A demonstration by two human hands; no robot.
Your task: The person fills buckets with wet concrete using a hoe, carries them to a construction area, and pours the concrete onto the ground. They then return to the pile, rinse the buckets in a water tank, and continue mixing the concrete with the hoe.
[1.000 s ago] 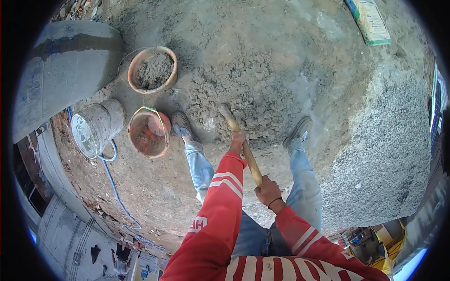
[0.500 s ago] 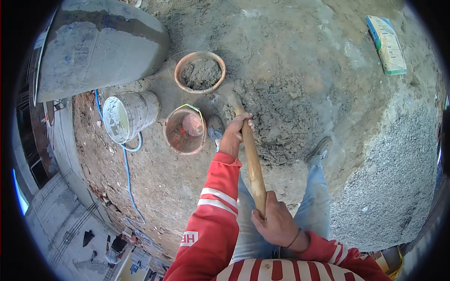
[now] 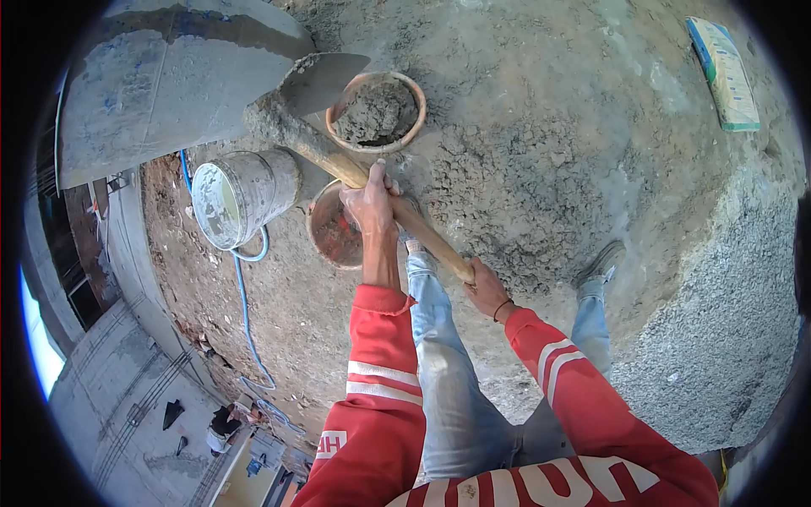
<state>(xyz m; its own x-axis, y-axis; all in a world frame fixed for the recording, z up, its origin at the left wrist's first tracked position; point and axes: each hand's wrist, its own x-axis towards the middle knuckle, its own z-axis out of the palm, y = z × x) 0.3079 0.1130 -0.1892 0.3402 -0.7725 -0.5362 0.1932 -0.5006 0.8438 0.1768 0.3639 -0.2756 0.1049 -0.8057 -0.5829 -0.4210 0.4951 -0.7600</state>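
Observation:
My left hand [image 3: 369, 199] is wrapped round the middle of a wooden handle [image 3: 431, 240], and my right hand [image 3: 487, 289] grips its lower end. The handle slants up to the left to a mortar-caked metal blade [image 3: 325, 82], raised between the big grey drum and a bucket of wet mortar [image 3: 378, 110]. Below that bucket, a reddish bucket [image 3: 331, 232] is partly hidden by the handle and my left hand. A heap of wet mortar [image 3: 515, 194] lies on the ground to the right.
A big grey drum [image 3: 177, 84] stands at upper left, with a white bucket [image 3: 221, 203] below it and a blue hose [image 3: 244, 325]. At right are a gravel pile [image 3: 710, 321] and a bag [image 3: 726, 76]. My feet stand beside the mortar heap.
Both hands still hold the handle. It has swung up and left from the mortar heap, and its blade now shows over the filled bucket's left edge. My right hand has moved up.

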